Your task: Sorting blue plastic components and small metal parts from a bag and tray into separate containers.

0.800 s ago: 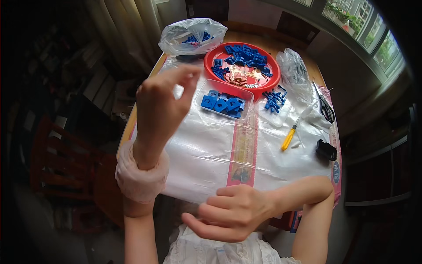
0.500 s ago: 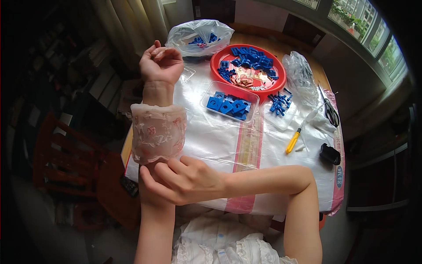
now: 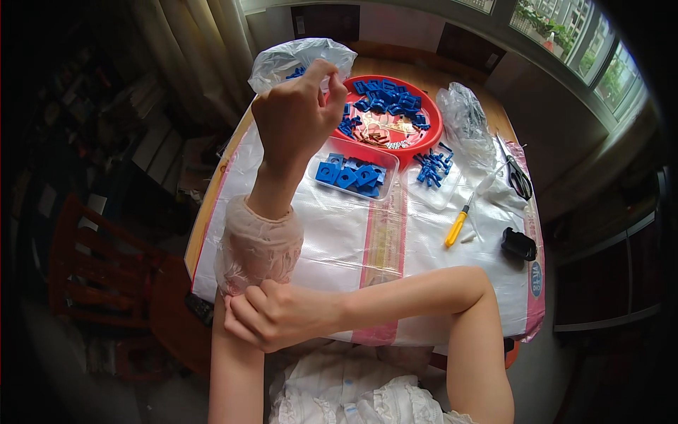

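Note:
A sheer pale pink sleeve cover (image 3: pixel 260 244) with a floral pattern sits around my left forearm, below the wrist. My right hand (image 3: pixel 286 314) reaches across my body and pinches its lower edge, fingers curled against the forearm. Raised over the far left of the table, my left hand (image 3: pixel 296 116) is closed with its back toward me, and nothing shows in it. Behind that hand, a red round tray (image 3: pixel 436 134) holds blue plastic parts and small copper-coloured pieces. A clear plastic box (image 3: pixel 353 192) of blue square parts stands just right of the left wrist.
Small blue parts (image 3: pixel 432 168) lie in a clear lid at the right. Near them are a yellow-handled screwdriver (image 3: pixel 456 227), black-handled scissors (image 3: pixel 520 180), a black case (image 3: pixel 518 244) and a crumpled plastic bag (image 3: pixel 466 127). Another bag (image 3: pixel 282 65) sits far left. A wooden chair (image 3: pixel 92 261) stands left.
My left hand has turned from palm up to back up, closed, and shifted right. My right hand has moved slightly down and left, now at the sleeve cover's lower edge. The view has shifted a little.

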